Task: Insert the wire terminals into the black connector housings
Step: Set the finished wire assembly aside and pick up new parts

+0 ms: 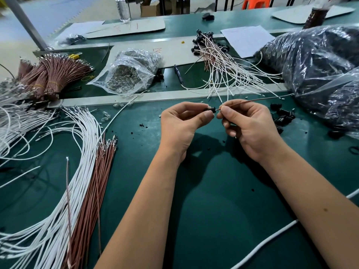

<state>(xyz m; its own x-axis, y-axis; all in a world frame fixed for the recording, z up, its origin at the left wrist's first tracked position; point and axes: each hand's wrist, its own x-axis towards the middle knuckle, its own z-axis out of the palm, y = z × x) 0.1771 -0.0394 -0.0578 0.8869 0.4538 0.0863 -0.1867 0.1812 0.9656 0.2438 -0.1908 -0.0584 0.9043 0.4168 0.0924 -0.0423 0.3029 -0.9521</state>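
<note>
Above the green table, my left hand [182,121] pinches a small black connector housing [211,109] between thumb and fingers. My right hand [246,123] pinches a thin brown wire [252,100] close to its terminal end, and the tip sits right at the housing's opening. The wire trails off to the right. Loose white wires [64,183] and brown wires [93,191] with metal terminals lie fanned out at the left. A few loose black housings [282,114] lie right of my hands.
A pile of wires fitted with housings [223,68] lies behind my hands. A large plastic bag of black parts [318,74] fills the right. A clear bag of metal bits [128,72], banded brown wire bundles [50,74], a pen [178,73] and papers sit further back.
</note>
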